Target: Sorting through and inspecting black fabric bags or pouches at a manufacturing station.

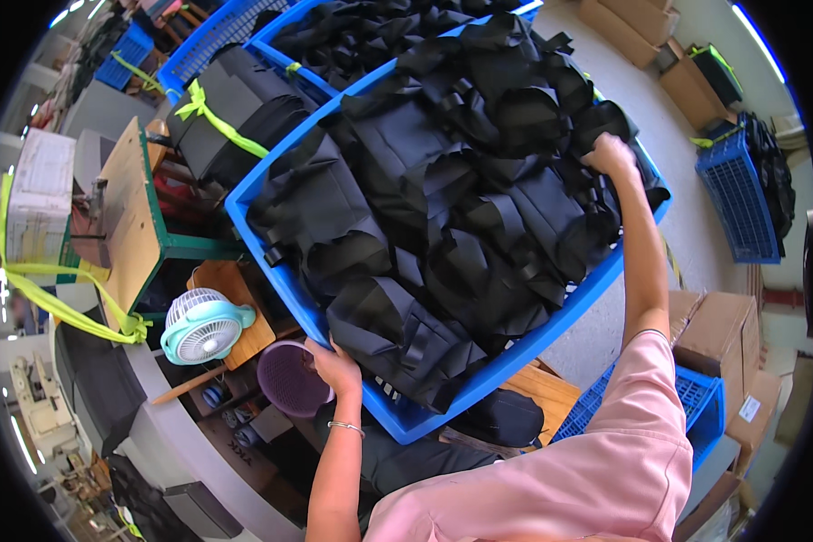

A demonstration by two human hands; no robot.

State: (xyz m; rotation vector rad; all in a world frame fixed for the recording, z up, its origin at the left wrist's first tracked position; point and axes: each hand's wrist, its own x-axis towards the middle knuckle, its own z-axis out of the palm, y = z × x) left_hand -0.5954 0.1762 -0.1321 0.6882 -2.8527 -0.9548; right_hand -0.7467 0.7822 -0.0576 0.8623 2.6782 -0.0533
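Observation:
A big blue plastic crate (pixel 285 298) is in front of me, heaped with black sewn fabric pieces (pixel 397 135), some with straps and curled edges. My left hand (pixel 336 369), with a bracelet at the wrist, is closed over the crate's near left rim. Stretched out to the far right, my right hand (pixel 611 154) is closed among the black pieces beside the right rim. Its fingers seem to grip a black fabric piece, partly hidden by the hand.
Left of the crate are a white and turquoise fan (pixel 206 327), a purple basket (pixel 291 379) and a green-edged wooden table (pixel 131 208). Another blue crate (pixel 285 32) of black pieces adjoins the far side. Cardboard boxes (pixel 721 339) and a blue crate (pixel 739 194) stand right.

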